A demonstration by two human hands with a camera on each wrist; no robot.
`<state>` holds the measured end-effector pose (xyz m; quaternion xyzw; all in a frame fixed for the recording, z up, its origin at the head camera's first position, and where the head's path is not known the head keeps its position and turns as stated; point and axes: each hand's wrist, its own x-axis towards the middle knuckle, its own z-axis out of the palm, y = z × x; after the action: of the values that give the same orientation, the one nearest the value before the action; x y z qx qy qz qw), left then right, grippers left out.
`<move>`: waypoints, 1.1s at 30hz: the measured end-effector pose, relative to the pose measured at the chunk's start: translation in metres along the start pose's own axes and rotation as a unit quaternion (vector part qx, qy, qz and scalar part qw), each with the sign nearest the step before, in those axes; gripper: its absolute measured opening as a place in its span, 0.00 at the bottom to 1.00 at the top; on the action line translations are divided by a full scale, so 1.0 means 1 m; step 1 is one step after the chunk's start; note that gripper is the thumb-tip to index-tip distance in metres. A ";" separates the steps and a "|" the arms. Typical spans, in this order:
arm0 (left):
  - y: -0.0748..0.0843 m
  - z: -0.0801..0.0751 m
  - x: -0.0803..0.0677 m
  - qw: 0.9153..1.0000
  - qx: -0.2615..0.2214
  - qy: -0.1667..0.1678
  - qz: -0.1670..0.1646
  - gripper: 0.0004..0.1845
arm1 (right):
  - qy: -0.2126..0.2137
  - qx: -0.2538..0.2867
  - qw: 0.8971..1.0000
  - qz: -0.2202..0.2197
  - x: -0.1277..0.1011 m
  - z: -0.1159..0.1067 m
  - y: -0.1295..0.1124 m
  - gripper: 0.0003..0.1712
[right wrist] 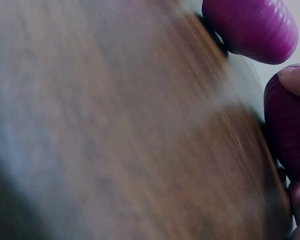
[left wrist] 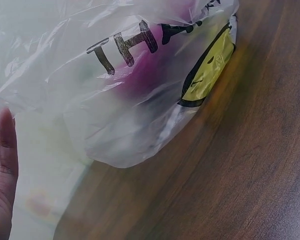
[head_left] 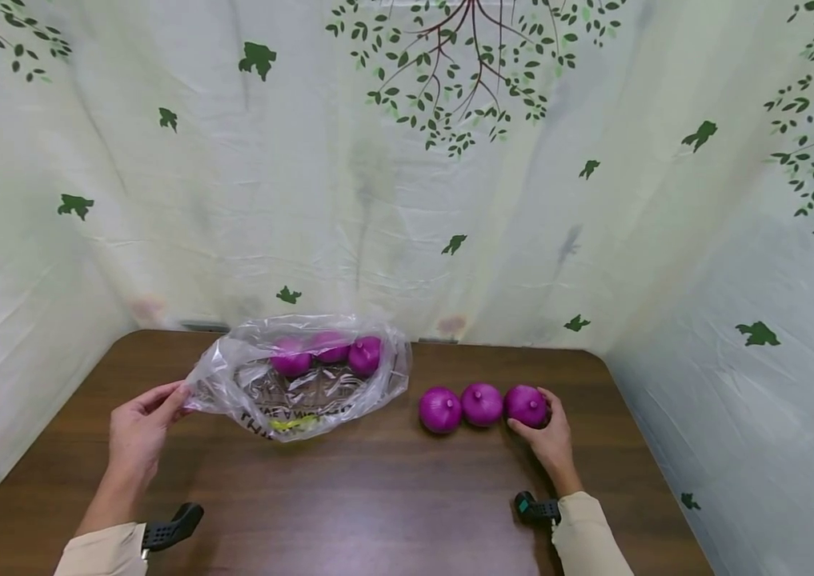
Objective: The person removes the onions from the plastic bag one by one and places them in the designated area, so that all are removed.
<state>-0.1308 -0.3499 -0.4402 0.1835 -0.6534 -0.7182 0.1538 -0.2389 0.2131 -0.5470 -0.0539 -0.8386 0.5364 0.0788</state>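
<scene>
Brown wood worktop (head_left: pixel 378 496) w/ leaf-print curtain (head_left: pixel 392 240) behind. Left hand (head_left: pixel 138 428) pinches edge of clear plastic bag (head_left: pixel 298 384), which lies on its side w/ 3 purple onions inside. Right hand (head_left: pixel 551 436) has fingers curled round rightmost onion (head_left: pixel 526 405) in a row of 3, just right of bag.

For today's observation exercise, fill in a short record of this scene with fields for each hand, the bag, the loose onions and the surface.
left hand: grips the edge of the plastic bag
right hand: fingers curled round the rightmost purple onion
bag contents: three purple onions, seen through clear plastic
loose onions: three in a row to the right of the bag, on the table
bag print: black letters, yellow smiley
surface: dark brown wood grain
</scene>
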 end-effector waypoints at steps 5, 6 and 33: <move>-0.001 0.000 0.001 1.000 -0.006 0.001 0.002 0.04 | -0.011 -0.002 1.000 0.006 0.001 -0.003 -0.001 0.47; -0.001 -0.001 0.001 1.000 -0.009 0.001 0.003 0.03 | -0.013 -0.003 1.000 0.009 0.002 -0.003 -0.002 0.47; 0.001 -0.003 0.002 1.000 -0.022 -0.015 0.011 0.04 | -0.049 0.071 0.996 0.018 -0.005 -0.016 -0.015 0.57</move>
<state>-0.1309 -0.3538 -0.4392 0.1620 -0.6415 -0.7334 0.1557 -0.2315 0.2202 -0.5270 -0.0372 -0.8002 0.5978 0.0315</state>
